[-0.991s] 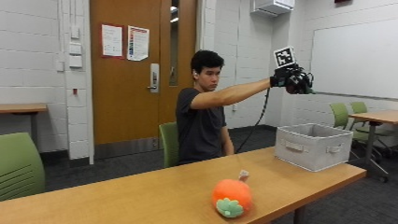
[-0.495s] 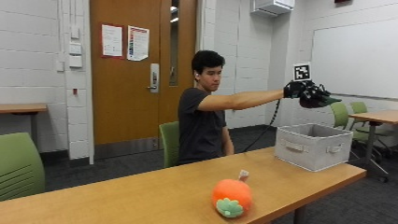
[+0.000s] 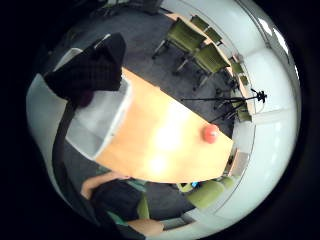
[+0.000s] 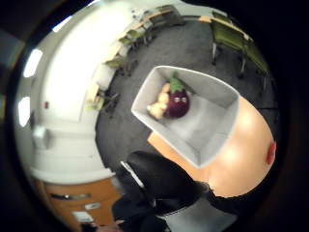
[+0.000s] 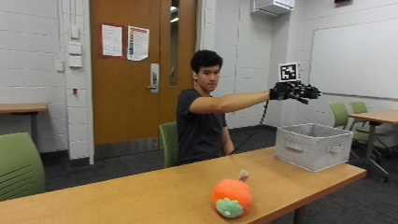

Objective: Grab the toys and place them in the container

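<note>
No legible writing on the door notices [image 5: 125,42]. Orange plush toy [image 5: 232,198] lies on the table [image 5: 124,198], at 9 o'clock from the grey container [image 5: 313,145]. Container holds a purple eggplant toy [image 4: 177,102] and a yellow toy [image 4: 157,108]. Right hand [image 5: 294,90] hovers at 12 o'clock above it, fingers relaxed, holding nothing.

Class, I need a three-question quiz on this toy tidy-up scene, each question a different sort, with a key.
1. True or false: the orange plush toy lies inside the grey container.
2. What is already in the container? A) a purple plush toy B) nothing C) a book
3. Fill in: the gloved right hand is held above the ______.

Key: 1 false, it lies on the table. 2 A, the purple plush toy, with a yellowish one beside it. 3 container.
</note>
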`<action>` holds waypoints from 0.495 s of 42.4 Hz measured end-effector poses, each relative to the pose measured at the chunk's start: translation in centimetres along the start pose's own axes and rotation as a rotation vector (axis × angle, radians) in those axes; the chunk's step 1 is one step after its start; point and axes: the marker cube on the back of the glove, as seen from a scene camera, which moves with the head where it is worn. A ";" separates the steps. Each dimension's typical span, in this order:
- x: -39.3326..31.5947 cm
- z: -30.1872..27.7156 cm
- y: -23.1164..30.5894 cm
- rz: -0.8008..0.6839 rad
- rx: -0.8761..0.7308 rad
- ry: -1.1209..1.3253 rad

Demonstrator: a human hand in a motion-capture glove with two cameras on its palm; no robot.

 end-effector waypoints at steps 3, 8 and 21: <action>3.3 -0.9 1.8 0.039 0.009 0.009; 9.7 -1.9 4.3 0.249 0.029 0.097; 27.4 -2.8 12.7 0.505 0.022 0.227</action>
